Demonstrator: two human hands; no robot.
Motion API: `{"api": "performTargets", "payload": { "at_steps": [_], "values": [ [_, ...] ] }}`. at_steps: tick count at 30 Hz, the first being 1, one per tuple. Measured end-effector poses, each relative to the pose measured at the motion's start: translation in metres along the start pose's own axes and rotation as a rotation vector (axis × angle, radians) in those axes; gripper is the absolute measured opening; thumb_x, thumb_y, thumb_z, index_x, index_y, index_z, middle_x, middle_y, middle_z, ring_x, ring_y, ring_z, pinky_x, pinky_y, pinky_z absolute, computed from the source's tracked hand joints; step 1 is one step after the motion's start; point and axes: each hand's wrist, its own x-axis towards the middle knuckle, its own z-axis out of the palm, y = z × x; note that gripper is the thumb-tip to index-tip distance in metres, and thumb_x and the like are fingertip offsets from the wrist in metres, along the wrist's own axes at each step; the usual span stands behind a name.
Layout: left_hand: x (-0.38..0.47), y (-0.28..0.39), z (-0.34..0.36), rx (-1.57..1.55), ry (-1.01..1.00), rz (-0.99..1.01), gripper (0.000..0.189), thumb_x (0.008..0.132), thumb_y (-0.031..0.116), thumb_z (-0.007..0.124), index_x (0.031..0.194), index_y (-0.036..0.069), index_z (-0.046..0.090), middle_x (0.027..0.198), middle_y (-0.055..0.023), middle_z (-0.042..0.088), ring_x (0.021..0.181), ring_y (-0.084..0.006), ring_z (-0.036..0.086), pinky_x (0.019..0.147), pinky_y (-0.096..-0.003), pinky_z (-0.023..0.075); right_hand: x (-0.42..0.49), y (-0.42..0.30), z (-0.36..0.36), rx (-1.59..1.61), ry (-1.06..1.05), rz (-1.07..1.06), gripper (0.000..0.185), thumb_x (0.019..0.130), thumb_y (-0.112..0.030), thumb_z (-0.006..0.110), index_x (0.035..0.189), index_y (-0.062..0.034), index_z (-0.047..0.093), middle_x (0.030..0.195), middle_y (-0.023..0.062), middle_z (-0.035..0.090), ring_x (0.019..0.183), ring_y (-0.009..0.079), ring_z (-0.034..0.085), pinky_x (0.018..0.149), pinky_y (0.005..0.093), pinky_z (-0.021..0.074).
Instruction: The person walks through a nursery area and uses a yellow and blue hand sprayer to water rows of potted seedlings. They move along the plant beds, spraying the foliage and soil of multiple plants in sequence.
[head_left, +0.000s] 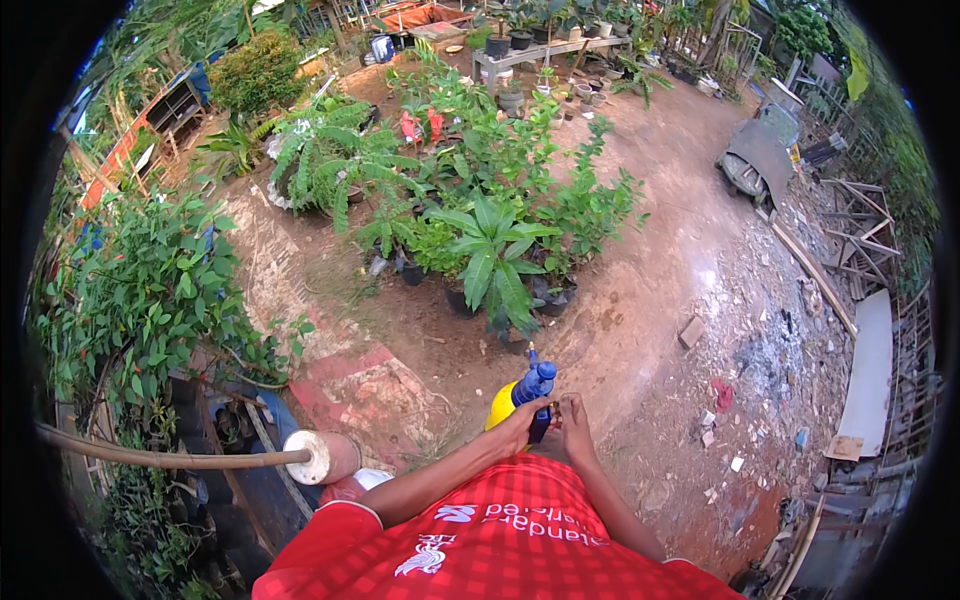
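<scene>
In front of my red shirt is a pressure pump sprayer with a yellow tank and a blue head. Its brass-coloured nozzle tip points away from me. My left hand is wrapped around the sprayer just below the blue pump knob. Close against the sprayer's right side, my right hand has its fingers curled; whether they grip a part of it is hidden. Beyond the nozzle stands a long-leaved young plant in a black pot, among several other potted plants.
A bamboo pole ends in a round whitish container at my left. Leafy shrubs rise behind it. On the right lie a brick, scattered rubble and a pale board. A bench carries pots at the back.
</scene>
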Motion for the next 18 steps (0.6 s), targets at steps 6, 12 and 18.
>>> {"api": "performTargets", "payload": {
  "at_steps": [6,12,18],
  "values": [
    [-0.015,0.008,0.017,-0.016,0.038,-0.079,0.028,0.089,0.042,0.054,0.094,0.014,0.054,0.082,-0.0005,0.058,0.075,-0.0143,0.056,0.070,-0.0303,0.0458,-0.012,0.024,0.003,-0.336,0.019,-0.027,0.046,0.096,-0.049,0.036,0.110,-0.0058,0.041,0.089,0.0117,0.054,0.077,0.0202,0.056,0.072,0.0329,0.0443],
    [-0.032,0.018,0.036,0.012,0.007,0.044,0.036,0.084,0.048,0.056,0.100,0.015,0.055,0.092,-0.0007,0.058,0.087,-0.0147,0.055,0.081,-0.0324,0.0432,-0.009,0.027,0.006,-0.354,-0.062,0.072,0.061,0.092,-0.059,0.033,0.124,-0.0064,0.033,0.104,0.0185,0.056,0.096,0.0328,0.056,0.082,0.0384,0.0419],
    [-0.038,0.021,0.029,0.011,-0.005,-0.013,0.047,0.090,0.047,0.052,0.122,0.015,0.046,0.115,-0.0024,0.051,0.109,-0.0129,0.047,0.096,-0.0274,0.0343,0.009,0.025,0.005,-0.121,-0.043,0.108,0.058,0.091,-0.055,0.040,0.119,-0.0037,0.042,0.100,0.0142,0.058,0.091,0.0251,0.057,0.079,0.0347,0.0445]
  ]
}}
